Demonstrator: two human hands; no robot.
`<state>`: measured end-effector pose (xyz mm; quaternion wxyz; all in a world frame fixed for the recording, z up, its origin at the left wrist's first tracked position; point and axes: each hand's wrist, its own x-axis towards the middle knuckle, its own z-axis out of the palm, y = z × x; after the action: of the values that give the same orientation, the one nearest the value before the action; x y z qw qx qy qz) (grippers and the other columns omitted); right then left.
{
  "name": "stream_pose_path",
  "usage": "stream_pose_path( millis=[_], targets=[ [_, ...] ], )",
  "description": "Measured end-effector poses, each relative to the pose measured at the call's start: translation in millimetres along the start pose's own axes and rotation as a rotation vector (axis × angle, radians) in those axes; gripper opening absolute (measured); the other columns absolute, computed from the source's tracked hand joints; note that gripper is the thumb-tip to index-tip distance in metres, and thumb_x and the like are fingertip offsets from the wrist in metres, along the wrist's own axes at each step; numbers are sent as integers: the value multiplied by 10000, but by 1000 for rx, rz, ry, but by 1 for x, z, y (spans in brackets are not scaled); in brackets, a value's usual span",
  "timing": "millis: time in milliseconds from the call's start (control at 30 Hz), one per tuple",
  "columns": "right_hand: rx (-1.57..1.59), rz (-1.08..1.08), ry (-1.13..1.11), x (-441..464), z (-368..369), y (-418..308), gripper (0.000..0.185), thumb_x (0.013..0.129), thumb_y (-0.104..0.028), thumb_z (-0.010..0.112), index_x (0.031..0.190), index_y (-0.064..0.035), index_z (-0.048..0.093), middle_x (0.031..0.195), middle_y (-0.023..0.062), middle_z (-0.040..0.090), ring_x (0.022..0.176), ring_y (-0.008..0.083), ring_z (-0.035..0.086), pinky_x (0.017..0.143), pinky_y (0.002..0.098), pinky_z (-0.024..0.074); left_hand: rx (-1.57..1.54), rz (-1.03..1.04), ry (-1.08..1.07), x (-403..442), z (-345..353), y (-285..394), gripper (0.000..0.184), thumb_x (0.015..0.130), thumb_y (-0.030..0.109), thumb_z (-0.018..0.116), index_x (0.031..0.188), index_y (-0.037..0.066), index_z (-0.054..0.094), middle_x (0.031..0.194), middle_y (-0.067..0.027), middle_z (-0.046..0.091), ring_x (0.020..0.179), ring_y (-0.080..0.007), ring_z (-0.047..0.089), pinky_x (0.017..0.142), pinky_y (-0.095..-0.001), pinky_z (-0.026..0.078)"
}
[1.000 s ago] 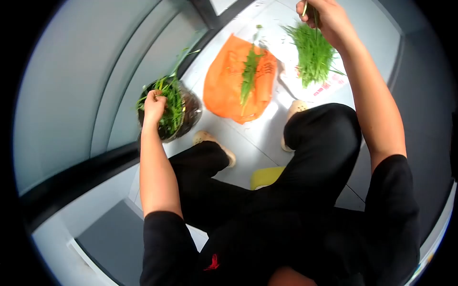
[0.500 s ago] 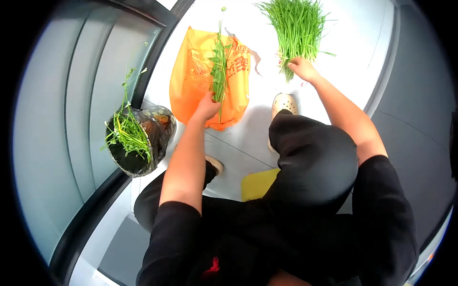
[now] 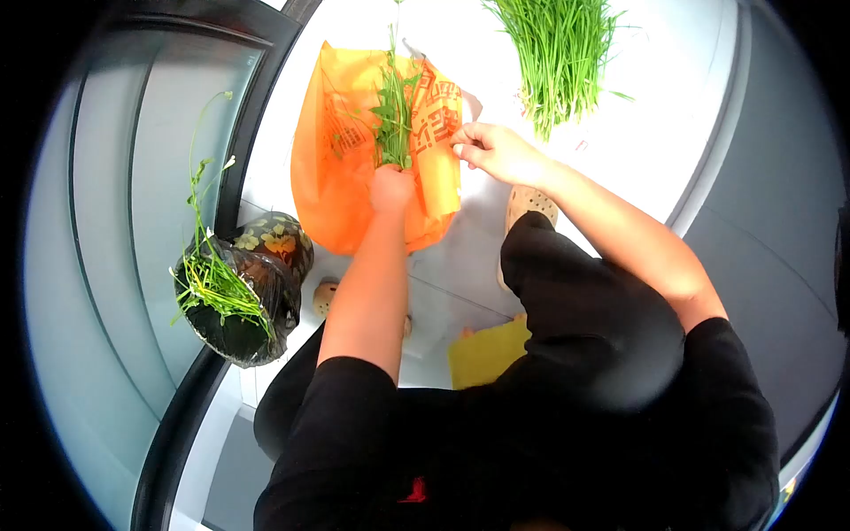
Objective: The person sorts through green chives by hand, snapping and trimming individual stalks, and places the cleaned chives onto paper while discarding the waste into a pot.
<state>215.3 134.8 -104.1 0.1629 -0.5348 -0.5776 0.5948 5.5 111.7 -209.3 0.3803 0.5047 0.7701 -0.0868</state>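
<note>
My left hand [image 3: 392, 188] is closed round the lower stems of a leafy green bunch [image 3: 393, 111], over an orange bag [image 3: 341, 190] spread on the floor. My right hand [image 3: 485, 149] is just beyond the bag's right edge, with thumb and fingertips close together; anything between them is too small to make out. Above and to the right of that hand lies a thick bundle of long, thin green stalks [image 3: 562, 66].
A bin lined with a black bag [image 3: 283, 305] stands at the left, with green stems [image 3: 217, 288] heaped in its mouth and some sticking up. Framed glass panels [image 3: 106, 230] run along the left. A yellow object [image 3: 489, 356] is between my legs.
My left hand has left the bin and taken hold of the leafy bunch on the orange bag. My right hand went to the stalk bundle, then moved left toward the bag.
</note>
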Motion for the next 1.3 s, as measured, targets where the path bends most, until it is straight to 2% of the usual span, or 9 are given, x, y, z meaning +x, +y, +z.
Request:
stream_pose_path(
  millis=[100,267,433,700,767,933,1067,1200,1300],
  targets=[
    [-51,3,-10,-2,-2,-6,189,852,-150,524,929,18,560,747,45,557,672,106,538,651,256,456,-363,88,25,3,4,-24,219,774,224,583,841,19,622,780,-112,639,648,-253,606,574,-358,468],
    [-154,48,-63,-7,-18,-58,188,855,-173,514,876,9,555,709,50,569,639,122,558,621,271,464,-1108,-166,-266,-65,-57,-31,48,792,98,589,808,53,586,634,7,534,528,-55,456,431,-193,355],
    [-469,-102,-144,-34,-28,-137,180,846,-176,513,860,-3,561,681,73,587,586,157,586,591,299,471,-1011,-7,-208,-125,-115,-18,105,788,141,588,838,49,593,702,1,558,565,-60,477,461,-197,373],
    [-995,-145,-188,-92,19,-200,297,783,-224,566,980,-1,576,852,177,619,874,317,588,785,392,452,-681,447,-70,-216,-224,-18,178,802,144,568,921,18,606,712,10,570,572,-59,481,517,-199,386],
    [-865,-207,207,-102,35,-206,395,785,-271,573,1067,3,532,865,182,617,870,320,590,774,390,457,-687,476,-63,-243,-245,-18,167,811,115,555,921,-2,600,716,10,568,589,-53,475,549,-194,384],
    [-550,-349,306,-116,64,-230,293,782,-249,586,1023,-84,598,809,129,628,771,273,609,695,373,468,-699,584,-82,-276,-263,-26,150,814,92,556,913,-15,590,706,21,552,620,-43,462,587,-187,370],
    [-475,-487,210,-109,54,-235,204,791,-209,569,904,-59,646,746,136,621,651,236,592,624,326,465,-825,582,-75,-278,-278,-37,139,823,108,562,909,3,593,683,26,529,582,-38,451,535,-173,359],
    [-253,-292,-97,-107,29,-248,244,860,-227,543,808,-6,632,587,6,545,521,68,498,503,226,423,-945,597,9,-271,-287,-44,156,832,147,573,911,14,596,685,24,532,582,-49,466,541,-180,381],
    [-43,-206,-138,-103,22,-252,245,869,-236,538,792,-17,615,596,-5,530,515,68,486,501,215,415,-1004,586,112,-267,-290,-41,170,854,176,542,918,23,581,702,16,539,601,-54,472,556,-184,386]
  ],
)
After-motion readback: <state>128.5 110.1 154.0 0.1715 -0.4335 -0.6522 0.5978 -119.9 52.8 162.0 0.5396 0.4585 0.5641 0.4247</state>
